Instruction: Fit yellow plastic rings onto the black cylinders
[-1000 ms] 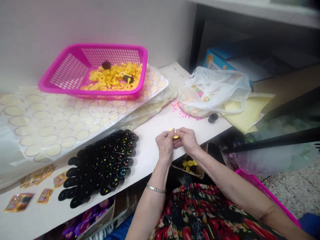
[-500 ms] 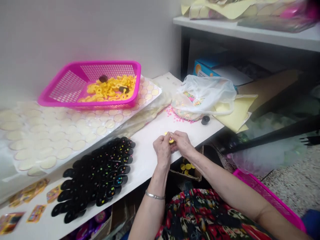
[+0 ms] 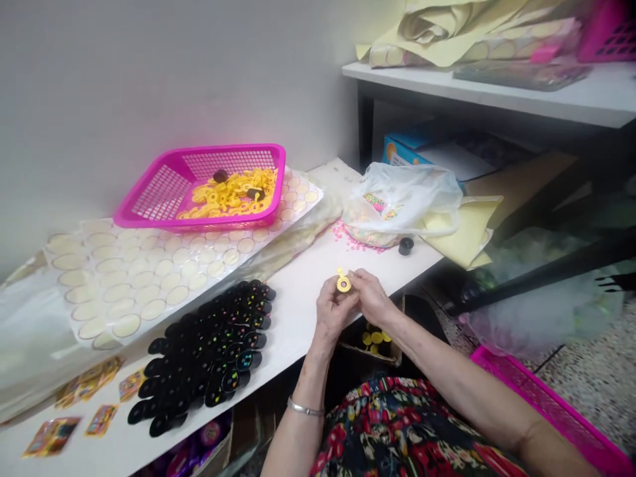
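Observation:
A small yellow plastic ring piece (image 3: pixel 343 283), round with a short tab on top and a dark-rimmed pinkish centre, is held up between my hands over the table's front edge. My left hand (image 3: pixel 334 308) is closed on its left and lower side. My right hand (image 3: pixel 372 298) pinches it from the right, fingers partly hidden. To the left lie rows of black cups (image 3: pixel 209 351), several with tiny coloured beads inside. A single black cup (image 3: pixel 406 246) stands on the right, near loose pink beads (image 3: pixel 355 240).
Behind is a pink basket (image 3: pixel 144 215) of yellow pieces, on sheets of round stickers (image 3: pixel 163 268). A clear plastic bag (image 3: pixel 412 189) with beads lies at the back right. Below the table edge is a box of yellow discs (image 3: pixel 397 354). A white shelf (image 3: pixel 477 93) overhangs the right.
The view has shifted, so the scene sits lower and somewhat to the right. My hands have turned the yellow piece, and its round face now shows fully.

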Available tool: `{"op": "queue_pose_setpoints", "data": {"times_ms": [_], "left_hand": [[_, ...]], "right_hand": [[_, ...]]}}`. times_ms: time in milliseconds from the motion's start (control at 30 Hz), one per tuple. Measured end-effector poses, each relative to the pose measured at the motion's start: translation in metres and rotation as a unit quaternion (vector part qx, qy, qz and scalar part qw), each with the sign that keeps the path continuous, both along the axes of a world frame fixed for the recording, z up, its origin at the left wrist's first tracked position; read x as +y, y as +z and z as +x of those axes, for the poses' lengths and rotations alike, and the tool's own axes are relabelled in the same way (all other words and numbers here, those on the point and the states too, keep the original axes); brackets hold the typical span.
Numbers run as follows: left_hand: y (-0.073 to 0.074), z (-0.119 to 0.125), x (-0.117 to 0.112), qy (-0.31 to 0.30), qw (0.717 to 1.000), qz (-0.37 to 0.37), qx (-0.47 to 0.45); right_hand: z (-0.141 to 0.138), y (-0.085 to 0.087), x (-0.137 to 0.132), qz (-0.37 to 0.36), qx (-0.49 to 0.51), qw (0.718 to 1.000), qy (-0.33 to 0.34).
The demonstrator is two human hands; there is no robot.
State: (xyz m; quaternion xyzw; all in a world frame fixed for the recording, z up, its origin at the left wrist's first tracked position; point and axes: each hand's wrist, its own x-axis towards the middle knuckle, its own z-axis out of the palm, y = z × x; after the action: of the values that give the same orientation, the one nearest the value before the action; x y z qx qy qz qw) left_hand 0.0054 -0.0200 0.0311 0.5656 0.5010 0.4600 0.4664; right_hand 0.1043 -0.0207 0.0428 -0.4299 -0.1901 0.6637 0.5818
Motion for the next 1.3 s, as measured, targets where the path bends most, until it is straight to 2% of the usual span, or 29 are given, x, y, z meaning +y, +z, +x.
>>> {"op": "queue_pose_setpoints", "data": {"times_ms": [100,200,300,400,533,767,933,1067,1200,1300], "left_hand": [[0.003,0.003,-0.010,0.007,0.998,0.047,0.044],[0.009,0.005,-0.018,-0.017,0.996,0.067,0.049],[0.016,0.004,-0.023,-0.073,0.994,0.078,0.023],[0.024,0.001,-0.026,-0.126,0.989,0.080,0.022],[0.033,0.000,-0.031,-0.182,0.975,0.094,0.084],[0.039,0.012,-0.040,-0.294,0.933,0.100,0.180],[0.031,0.021,-0.042,-0.290,0.921,0.140,0.217],[0.032,0.024,-0.044,-0.296,0.909,0.168,0.241],[0.034,0.029,-0.047,-0.291,0.905,0.192,0.244],[0.028,0.028,-0.048,-0.288,0.905,0.195,0.245]], "right_hand": [[0.012,0.012,-0.018,0.004,0.067,0.997,0.046],[0.028,0.015,-0.031,-0.030,0.078,0.992,0.091],[0.042,0.011,-0.035,-0.052,0.074,0.987,0.130],[0.050,0.006,-0.037,-0.012,0.105,0.975,0.194],[0.061,0.004,-0.041,0.017,0.132,0.956,0.263],[0.082,0.001,-0.043,0.009,0.065,0.921,0.383],[0.086,0.004,-0.045,0.044,0.027,0.925,0.377],[0.087,0.004,-0.050,0.055,0.014,0.932,0.357],[0.085,-0.002,-0.054,0.080,0.003,0.944,0.319],[0.081,-0.009,-0.057,0.085,-0.001,0.952,0.295]]}}
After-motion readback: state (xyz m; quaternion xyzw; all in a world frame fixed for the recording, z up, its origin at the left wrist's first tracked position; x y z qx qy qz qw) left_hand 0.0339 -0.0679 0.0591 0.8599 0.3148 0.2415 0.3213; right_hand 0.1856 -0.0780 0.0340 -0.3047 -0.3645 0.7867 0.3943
